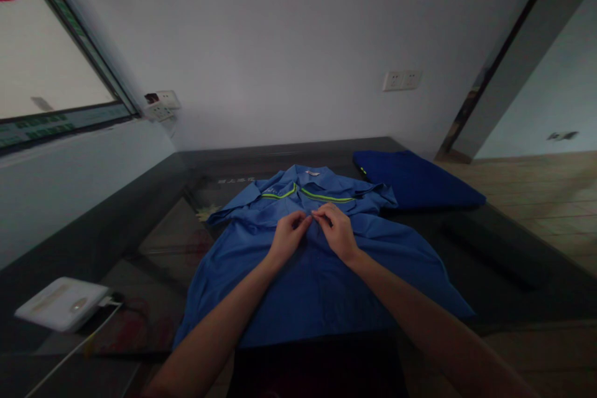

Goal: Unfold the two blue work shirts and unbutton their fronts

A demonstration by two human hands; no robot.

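A blue short-sleeved work shirt (pixel 289 298) with yellow-green piping across the chest lies spread front-up on the dark table, its collar pointing away from me. My left hand (pixel 290 233) pinches the front edge of the shirt near mid-chest. Just beside it, my right hand (pixel 336 230) pinches the same front edge from the other side, fingertips almost touching the left ones. Whether a button sits between the fingers is too small to tell. The shirt's lower hem hangs toward me under my forearms.
Folded dark-blue cloth (pixel 415 180) lies at the table's back right. A white box-like device (pixel 65 303) with a cable stands at the front left. A dark long object (pixel 494 249) rests on the right. Wall sockets (pixel 402 80) are behind the dark table (pixel 153 230).
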